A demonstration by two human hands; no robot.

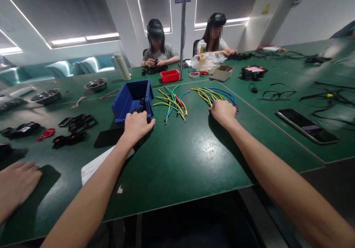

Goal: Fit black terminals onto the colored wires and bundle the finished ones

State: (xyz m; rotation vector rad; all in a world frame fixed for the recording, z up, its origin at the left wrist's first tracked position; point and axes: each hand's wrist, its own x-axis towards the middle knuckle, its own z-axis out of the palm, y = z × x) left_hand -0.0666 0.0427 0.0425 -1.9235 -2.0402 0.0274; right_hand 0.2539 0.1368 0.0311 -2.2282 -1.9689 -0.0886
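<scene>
My left hand [136, 125] rests at the front lip of a blue plastic bin [130, 98], its fingers curled over black parts at the bin's mouth. My right hand [222, 111] reaches to the near end of a bundle of yellow, blue and green wires [213, 93], its fingers bent down on the wire ends. A second loose heap of coloured wires [172, 103] lies between the two hands on the green table [180, 159].
Another person's hand [16, 183] lies flat at the lower left. Black plastic parts [76, 124] and a red piece [45, 133] sit left. A phone [306, 126], glasses [277, 93], red tray [169, 75], cardboard box [222, 72], steel bowls. Two people work at the far side.
</scene>
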